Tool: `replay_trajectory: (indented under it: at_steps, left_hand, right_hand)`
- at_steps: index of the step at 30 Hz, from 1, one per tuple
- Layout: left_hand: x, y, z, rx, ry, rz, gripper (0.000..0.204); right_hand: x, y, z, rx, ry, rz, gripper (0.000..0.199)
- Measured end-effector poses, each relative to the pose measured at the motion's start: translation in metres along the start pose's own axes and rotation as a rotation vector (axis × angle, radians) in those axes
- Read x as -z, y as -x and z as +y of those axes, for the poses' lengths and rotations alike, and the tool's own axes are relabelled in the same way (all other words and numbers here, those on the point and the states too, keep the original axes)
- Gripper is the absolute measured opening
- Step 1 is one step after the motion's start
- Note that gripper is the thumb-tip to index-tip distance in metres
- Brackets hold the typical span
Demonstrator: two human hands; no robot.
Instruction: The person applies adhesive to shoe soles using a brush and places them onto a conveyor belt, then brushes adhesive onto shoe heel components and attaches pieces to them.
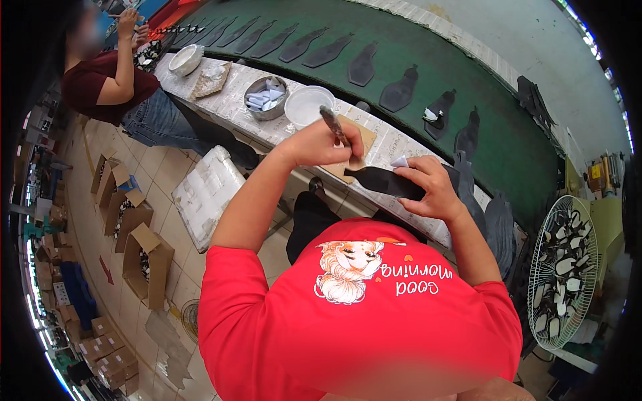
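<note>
one left hand [328, 144], curled nearly closed round the dark handle of a brush [334, 125]; palm and most fingertips turned out of sight. the bristles are down at the narrow left end of a black flat piece [384, 182]; whether they touch it i cannot tell. one right hand [428, 184], half open, fingers on the piece's far side, thumb on its near side, pinching it over the near edge of the white-topped bench [393, 142]; the piece's right end is hidden beneath the palm. one white cone [400, 162], partly covered by the fingers; gripped or merely behind them, unclear. one brown board [366, 137], part-masked by the left hand, toward the bench's near edge. leftward along the bench: one white tub [309, 105], one metal bowl [265, 79] of white pieces. beyond its far edge: one green belt [428, 57] bearing black pieces, the farthest too small to make out.
</note>
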State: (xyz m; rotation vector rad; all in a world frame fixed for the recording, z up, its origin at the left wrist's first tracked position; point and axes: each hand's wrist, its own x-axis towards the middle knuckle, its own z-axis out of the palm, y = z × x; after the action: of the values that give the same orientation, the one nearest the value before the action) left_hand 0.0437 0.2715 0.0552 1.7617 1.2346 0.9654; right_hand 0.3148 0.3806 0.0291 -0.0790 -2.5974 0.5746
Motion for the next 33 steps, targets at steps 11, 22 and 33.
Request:
replay_trajectory:
  at_steps: [11, 22, 33]
  left_hand:
    - [-0.02, -0.006, 0.013, -0.03, -0.021, -0.144, 0.014]
    - [-0.026, -0.013, 0.021, -0.115, 0.154, -0.02, 0.014]
    - [-0.027, -0.023, 0.016, -0.14, -0.29, 0.297, 0.009]
  right_hand:
    - [-0.003, 0.002, -0.004, -0.015, -0.031, -0.038, 0.055]
    - [-0.002, 0.001, -0.009, -0.013, -0.013, -0.035, 0.053]
    - [0.003, 0.006, -0.004, -0.063, 0.081, 0.028, 0.054]
